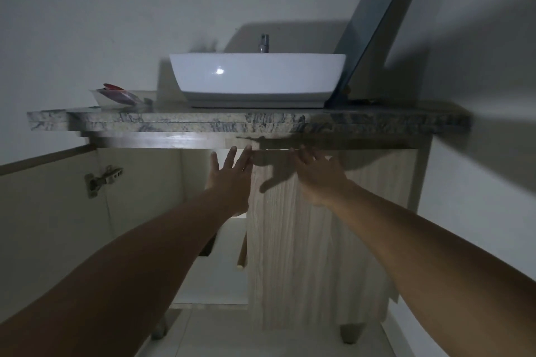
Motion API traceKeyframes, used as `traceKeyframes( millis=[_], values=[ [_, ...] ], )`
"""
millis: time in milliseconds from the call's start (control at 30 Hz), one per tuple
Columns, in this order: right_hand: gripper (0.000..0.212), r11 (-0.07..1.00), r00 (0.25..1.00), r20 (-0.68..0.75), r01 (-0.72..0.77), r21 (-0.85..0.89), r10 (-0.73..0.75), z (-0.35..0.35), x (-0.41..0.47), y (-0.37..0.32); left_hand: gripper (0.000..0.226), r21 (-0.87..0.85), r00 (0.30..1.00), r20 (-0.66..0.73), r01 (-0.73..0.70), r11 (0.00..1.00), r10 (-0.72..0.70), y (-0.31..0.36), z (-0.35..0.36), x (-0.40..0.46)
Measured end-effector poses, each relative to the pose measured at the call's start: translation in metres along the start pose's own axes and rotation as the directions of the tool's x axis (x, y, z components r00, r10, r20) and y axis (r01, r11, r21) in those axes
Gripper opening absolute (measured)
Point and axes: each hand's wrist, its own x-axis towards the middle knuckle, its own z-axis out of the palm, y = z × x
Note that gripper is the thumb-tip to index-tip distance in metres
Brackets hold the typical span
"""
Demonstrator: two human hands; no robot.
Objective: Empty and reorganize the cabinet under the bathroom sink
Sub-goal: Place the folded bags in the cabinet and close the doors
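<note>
A light wood cabinet stands under a white basin (256,78) on a mottled stone countertop (203,122). Its left door (49,197) is swung open towards me, showing a dim interior (214,269). The right door (313,240) is closed. My left hand (232,177) reaches up with straight, spread fingers near the top left edge of the closed door. My right hand (317,174) is raised beside it, fingers reaching the door's top edge under the countertop; the fingertips sit in shadow. Neither hand holds anything.
A clear bowl (116,97) with red and grey items sits on the countertop's left end. A faucet (264,43) rises behind the basin, and a dark mirror panel (374,23) leans at the right. A metal hinge (103,180) shows on the open door. Pale tile floor (232,336) lies below.
</note>
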Motion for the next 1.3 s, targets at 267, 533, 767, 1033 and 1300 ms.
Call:
traceKeyframes(
  millis=[267,533,767,1033,1300],
  values=[
    [0.086,0.995,0.996,0.079,0.02,0.095,-0.028,0.021,0.024,0.014,0.101,-0.044,0.993,0.094,0.078,0.996,-0.074,0.006,0.008,0.038],
    [0.069,0.989,0.983,0.126,0.122,0.089,-0.132,-0.008,0.024,0.011,0.079,-0.144,0.998,0.023,-0.05,0.988,0.054,-0.011,-0.012,0.03],
    [0.058,0.886,0.923,0.176,0.255,0.388,-0.343,-0.037,0.024,-0.053,0.048,-0.403,0.982,0.189,0.06,0.913,0.019,-0.068,-0.037,-0.023],
    [0.051,0.772,0.829,0.192,0.369,0.517,-0.525,-0.056,0.035,-0.179,0.047,-0.32,0.893,0.446,0.23,0.919,-0.069,-0.173,-0.035,-0.117],
    [0.061,0.664,0.719,0.139,0.527,0.53,-0.681,-0.074,0.041,-0.313,0.04,-0.257,0.901,0.254,0.414,0.873,-0.353,-0.29,-0.031,-0.197]
  ],
)
